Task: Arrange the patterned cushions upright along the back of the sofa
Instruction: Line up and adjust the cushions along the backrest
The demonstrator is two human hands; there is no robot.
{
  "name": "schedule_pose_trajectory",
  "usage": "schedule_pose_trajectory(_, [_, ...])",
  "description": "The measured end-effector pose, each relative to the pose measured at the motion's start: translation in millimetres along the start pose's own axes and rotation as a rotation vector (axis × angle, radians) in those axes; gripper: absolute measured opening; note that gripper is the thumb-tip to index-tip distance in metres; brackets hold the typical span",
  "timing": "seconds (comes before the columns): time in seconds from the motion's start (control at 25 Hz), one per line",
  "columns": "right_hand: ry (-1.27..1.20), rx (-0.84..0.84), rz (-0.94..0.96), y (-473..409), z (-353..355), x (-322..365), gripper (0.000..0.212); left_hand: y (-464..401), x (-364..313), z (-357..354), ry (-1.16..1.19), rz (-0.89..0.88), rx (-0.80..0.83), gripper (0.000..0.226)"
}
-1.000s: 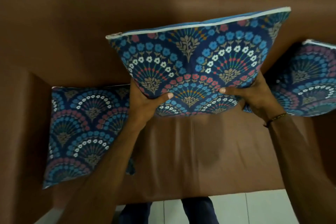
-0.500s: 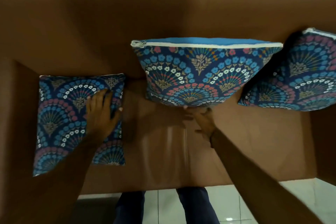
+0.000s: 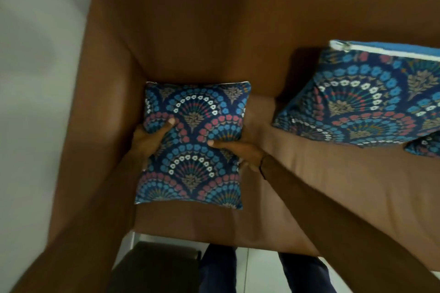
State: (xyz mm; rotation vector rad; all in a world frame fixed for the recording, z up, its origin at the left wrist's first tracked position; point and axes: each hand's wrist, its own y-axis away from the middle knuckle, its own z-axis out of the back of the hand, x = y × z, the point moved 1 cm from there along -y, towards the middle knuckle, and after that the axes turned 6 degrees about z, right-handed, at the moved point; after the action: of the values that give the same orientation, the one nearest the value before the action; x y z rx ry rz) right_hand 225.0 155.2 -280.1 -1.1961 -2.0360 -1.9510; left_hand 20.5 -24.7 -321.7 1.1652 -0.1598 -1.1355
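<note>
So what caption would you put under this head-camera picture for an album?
Both hands, left hand and right hand, grip a flat-lying patterned cushion on the brown sofa; another cushion leans upright.

Both hands on the flat cushion (image 3: 192,145) in the sofa (image 3: 190,38) corner: left hand (image 3: 150,140) grips its left edge, right hand (image 3: 238,152) its right (thumbs pressed on top). Another cushion (image 3: 364,100) stands upright against the backrest, well apart.
</note>
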Motion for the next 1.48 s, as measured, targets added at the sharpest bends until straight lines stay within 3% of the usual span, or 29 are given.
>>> schedule_pose_trajectory(0.16, [0.009,-0.340,0.379,-10.1,10.0,1.5,0.075,21.0,-16.3,10.5,0.175,-0.335,0.046,0.126])
schedule_pose_trajectory(0.32, [0.091,-0.512,0.619,-31.4,19.6,49.0,0.096,3.1,-69.9,22.5,0.200,-0.612,0.010,0.113])
schedule_pose_trajectory(0.48, [0.198,-0.530,0.595,-52.5,14.6,59.1,0.092,-15.7,-77.7,33.0,0.145,-0.688,0.051,0.121])
schedule_pose_trajectory(0.64, [0.247,-0.480,0.592,-63.8,17.1,58.1,0.098,-18.4,-57.7,21.8,0.147,-0.710,-0.032,0.120])
schedule_pose_trajectory(0.8, [0.193,-0.403,0.617,-52.6,26.1,51.7,0.102,10.8,-34.0,-17.8,0.188,-0.698,-0.312,0.108])
schedule_pose_trajectory(0.92, [0.177,-0.522,0.593,-18.1,36.7,24.0,0.078,49.4,-7.0,-64.0,0.097,-0.687,-0.493,0.078])
schedule_pose_trajectory(1.0, [0.140,-0.682,0.561,12.5,63.5,-7.7,0.040,77.1,4.1,-106.4,-0.062,-0.740,-0.416,0.059])
schedule_pose_trajectory(1.08, [0.112,-0.844,0.557,50.3,103.6,-46.1,0.019,105.7,-3.8,-154.3,-0.104,-0.776,-0.100,0.055])
schedule_pose_trajectory(1.16, [0.092,-1.028,0.557,93.5,153.2,-76.6,0.029,127.7,-26.2,-201.5,-0.105,-0.805,0.158,0.072])
schedule_pose_trajectory(1.28, [0.078,-1.294,0.561,147.9,240.8,-93.0,0.050,144.0,-70.6,-262.1,-0.118,-0.879,0.279,0.114])
schedule_pose_trajectory(1.4, [0.068,-1.121,0.538,163.7,318.4,-84.6,0.095,156.3,-104.3,-302.9,-0.090,-0.866,0.321,0.117])
schedule_pose_trajectory(1.48, [0.060,-0.955,0.575,158.3,343.2,-76.9,0.109,162.2,-110.2,-316.4,-0.046,-0.864,0.284,0.116])
